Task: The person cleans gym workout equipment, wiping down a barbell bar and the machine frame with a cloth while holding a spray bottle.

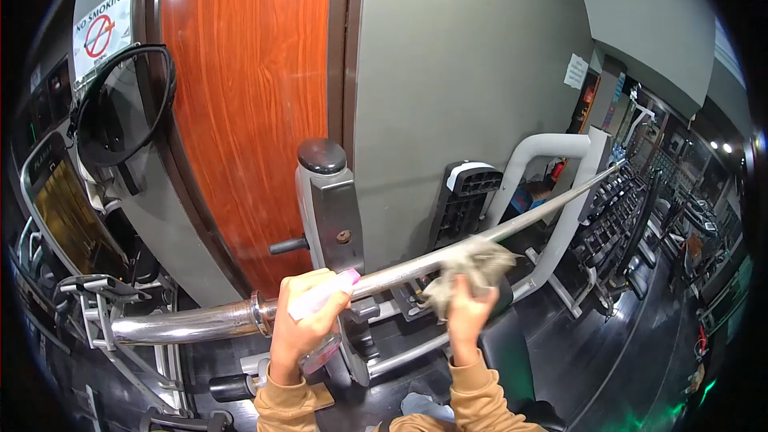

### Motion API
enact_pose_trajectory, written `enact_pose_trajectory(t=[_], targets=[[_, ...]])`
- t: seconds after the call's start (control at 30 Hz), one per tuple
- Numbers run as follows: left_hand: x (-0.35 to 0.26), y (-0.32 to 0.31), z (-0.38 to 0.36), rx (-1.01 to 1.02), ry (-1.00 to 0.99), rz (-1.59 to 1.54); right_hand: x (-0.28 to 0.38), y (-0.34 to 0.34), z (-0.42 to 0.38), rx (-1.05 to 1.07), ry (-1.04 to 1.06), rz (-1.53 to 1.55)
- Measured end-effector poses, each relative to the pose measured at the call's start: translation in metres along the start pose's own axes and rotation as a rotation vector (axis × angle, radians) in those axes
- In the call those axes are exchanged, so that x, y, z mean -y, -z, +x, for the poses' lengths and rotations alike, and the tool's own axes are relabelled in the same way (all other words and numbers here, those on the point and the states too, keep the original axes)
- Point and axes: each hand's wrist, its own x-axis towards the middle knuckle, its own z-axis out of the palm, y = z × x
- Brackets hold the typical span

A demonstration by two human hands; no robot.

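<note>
The bar is shiny metal, the rag rumpled cloth, the panel glossy wood-grain, the wall matt.

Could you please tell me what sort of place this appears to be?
It looks like a gym: a long metal barbell runs across the view, and rows of dumbbells sit racked towards the right.

The dark floor carries a grey tubular frame and a dumbbell rack. What bears the metal bar is unclear.
</note>
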Motion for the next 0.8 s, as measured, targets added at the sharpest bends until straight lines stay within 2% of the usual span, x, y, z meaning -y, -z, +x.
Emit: enact_pose_trajectory(t=[0.07,0.2,0.27,0.33,0.47,0.53,0.67,0.73,0.8], targets=[[-0.003,-0.001,-0.001,-0.013,0.007,-0.002,0.043,-0.021,0.002,0.458,0.558,-0.501],[-0.009,-0.006,-0.004,-0.078,0.049,0.025,0.053,-0.036,-0.024,0.654,0.592,-0.404],[-0.012,-0.007,-0.006,-0.074,0.053,0.056,0.056,-0.029,-0.016,0.687,0.638,-0.485],[-0.014,-0.009,-0.007,-0.076,0.081,0.066,0.056,-0.016,0.006,0.629,0.718,-0.615],[-0.012,-0.007,-0.009,-0.034,0.076,0.101,0.052,0.017,0.066,0.372,0.679,-0.695],[-0.017,-0.011,-0.006,-0.019,0.168,0.005,0.051,0.021,0.082,0.405,0.647,-0.648],[-0.046,-0.021,0.001,0.037,0.192,0.080,0.053,0.004,0.057,0.527,0.705,-0.624],[-0.055,-0.029,0.004,0.054,0.020,0.254,0.060,-0.005,0.038,0.670,0.665,-0.554],[-0.064,-0.039,0.005,0.069,0.029,0.253,0.060,-0.009,0.028,0.705,0.707,-0.561]])
